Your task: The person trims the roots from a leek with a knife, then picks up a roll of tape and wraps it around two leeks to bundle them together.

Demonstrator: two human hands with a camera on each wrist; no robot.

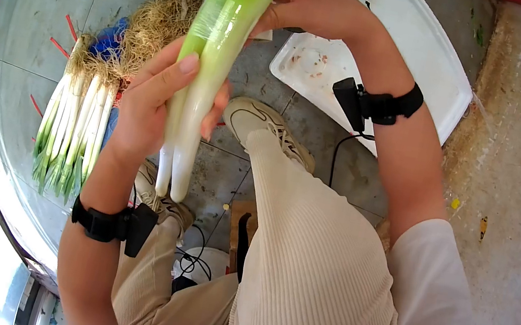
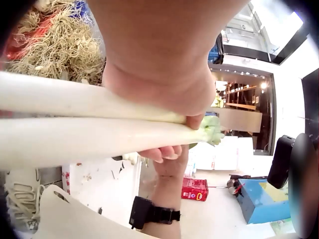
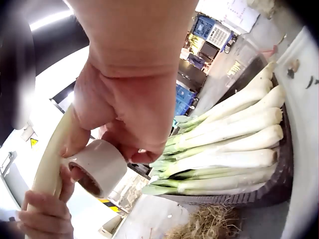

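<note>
Two thick leeks (image 1: 197,110) are held together, white ends pointing down toward the person's feet. My left hand (image 1: 155,90) grips them around their pale stalks, its thumb along the near side. A shiny band of clear film (image 1: 210,29) crosses the stalks just above that hand. My right hand (image 1: 308,2) is higher up, close beside the green part. In the right wrist view it holds a roll of tape (image 3: 107,162) with a brown core, right against the stalk. The left wrist view shows the left fingertips (image 2: 162,152) curled out below the white stalks (image 2: 94,139).
A black tray (image 3: 279,191) holds several leeks. Left on the floor lie thinner bundled stalks (image 1: 74,124) and a heap of roots (image 1: 168,16). A white tray (image 1: 422,59) with scraps stands to the right. Cables (image 1: 192,261) hang near a white bucket (image 1: 213,261) between the legs.
</note>
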